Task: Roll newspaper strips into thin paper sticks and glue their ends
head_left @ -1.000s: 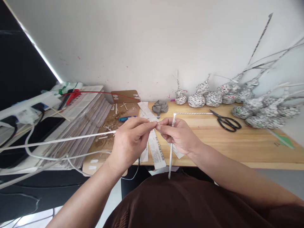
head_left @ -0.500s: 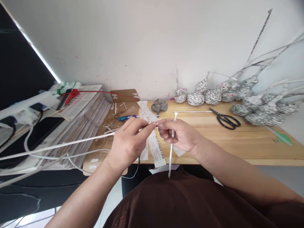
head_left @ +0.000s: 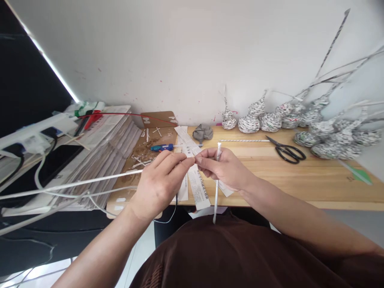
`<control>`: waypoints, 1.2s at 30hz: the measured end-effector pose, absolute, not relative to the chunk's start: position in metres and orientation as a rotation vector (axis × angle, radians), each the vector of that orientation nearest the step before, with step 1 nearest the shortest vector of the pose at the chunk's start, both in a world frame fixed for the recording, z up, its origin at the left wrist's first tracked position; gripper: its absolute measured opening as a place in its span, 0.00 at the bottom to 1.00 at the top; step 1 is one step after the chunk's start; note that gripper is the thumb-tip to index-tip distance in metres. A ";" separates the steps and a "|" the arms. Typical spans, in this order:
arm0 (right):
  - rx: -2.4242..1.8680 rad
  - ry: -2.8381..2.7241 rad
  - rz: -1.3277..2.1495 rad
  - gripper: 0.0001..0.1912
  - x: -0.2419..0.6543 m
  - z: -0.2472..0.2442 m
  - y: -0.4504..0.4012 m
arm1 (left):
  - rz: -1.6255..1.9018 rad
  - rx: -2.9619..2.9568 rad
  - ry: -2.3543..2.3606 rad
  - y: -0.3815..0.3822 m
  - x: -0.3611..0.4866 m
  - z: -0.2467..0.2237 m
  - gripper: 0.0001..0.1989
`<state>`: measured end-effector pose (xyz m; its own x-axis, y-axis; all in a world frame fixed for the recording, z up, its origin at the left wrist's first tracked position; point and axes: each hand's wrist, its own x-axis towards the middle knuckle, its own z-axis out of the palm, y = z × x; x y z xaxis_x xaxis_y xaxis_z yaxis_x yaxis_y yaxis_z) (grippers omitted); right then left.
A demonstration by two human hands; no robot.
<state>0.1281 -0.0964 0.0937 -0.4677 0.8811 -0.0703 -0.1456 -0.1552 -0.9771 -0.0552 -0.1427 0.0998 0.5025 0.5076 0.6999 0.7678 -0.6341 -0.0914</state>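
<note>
Compared with half a second ago, the short white paper roll (head_left: 216, 196) between your right hand's (head_left: 230, 169) fingers leans less. Left hand's (head_left: 160, 182) fingers narrowed, fingertips meeting the right's, holding a long white roll (head_left: 90, 181) trailing left. Wooden tabletop (head_left: 324, 184) extends right; near edge beneath right forearm.

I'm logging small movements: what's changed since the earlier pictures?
The left hand has lowered slightly, showing more of the blue tool; the white stick in the right hand leans a little less. Nothing was visibly grasped or released. The scissors and woven shapes stayed put.
</note>
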 end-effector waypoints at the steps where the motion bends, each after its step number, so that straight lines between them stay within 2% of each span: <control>1: -0.881 -1.374 1.711 0.14 0.128 0.094 -0.097 | -0.916 -2.359 -1.050 -0.144 -0.056 0.100 0.15; 10: -0.932 -1.598 1.588 0.09 0.127 0.104 -0.104 | -0.856 -2.414 -0.936 -0.149 -0.069 0.105 0.16; 19: -0.902 -1.821 1.580 0.06 0.130 0.108 -0.109 | -0.878 -2.386 -1.115 -0.151 -0.071 0.115 0.09; 31: -0.887 -2.201 1.283 0.13 0.128 0.122 -0.128 | -1.028 -2.393 -1.252 -0.165 -0.077 0.132 0.08; 36: -0.796 -2.082 1.578 0.17 0.125 0.118 -0.126 | -1.051 -2.370 -1.254 -0.168 -0.080 0.133 0.08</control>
<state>0.1250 -0.1262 0.1183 -0.7539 0.6567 -0.0184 0.1954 0.1974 -0.9607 -0.0796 -0.1681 0.1327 0.3656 0.6100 0.7030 0.7986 -0.5935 0.0997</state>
